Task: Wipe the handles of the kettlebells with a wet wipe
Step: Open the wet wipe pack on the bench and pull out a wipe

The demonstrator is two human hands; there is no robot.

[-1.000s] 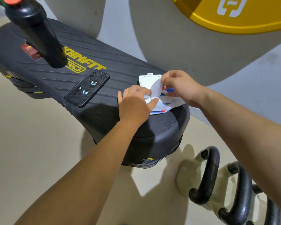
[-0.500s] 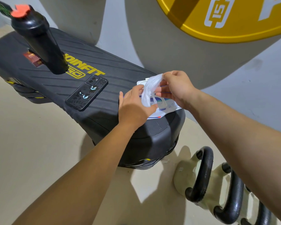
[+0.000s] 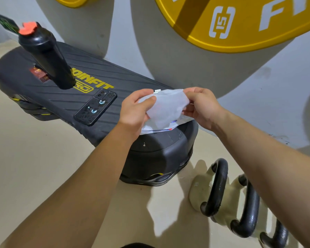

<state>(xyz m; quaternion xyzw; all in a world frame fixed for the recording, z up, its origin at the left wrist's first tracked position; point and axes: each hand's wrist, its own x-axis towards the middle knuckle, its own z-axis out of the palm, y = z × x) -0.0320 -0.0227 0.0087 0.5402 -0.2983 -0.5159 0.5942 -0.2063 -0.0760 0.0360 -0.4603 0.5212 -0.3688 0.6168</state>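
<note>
Two hands stretch one wet wipe (image 3: 166, 106) between them: the left hand (image 3: 134, 111) pinches its nine o'clock edge between thumb and fingers, and the right hand (image 3: 202, 106) pinches its three o'clock edge. The wipe is white, thin, faintly see-through and creased. It hangs just above the wipe pack (image 3: 156, 131), which lies on the near end of a black ribbed bench (image 3: 100, 74) with yellow lettering.

At five o'clock from the hands, cream kettlebells (image 3: 197, 192) stand on the beige floor (image 3: 43, 158) in a row, their handles (image 3: 217, 187) black and glossy.

A dark phone (image 3: 95, 107) lies on the bench at nine o'clock from the left hand, and a black bottle (image 3: 48, 58) with an orange-red lid stands at ten o'clock. Against the grey wall (image 3: 258, 104), at one o'clock, leans a yellow weight plate (image 3: 249, 33) marked 15.
</note>
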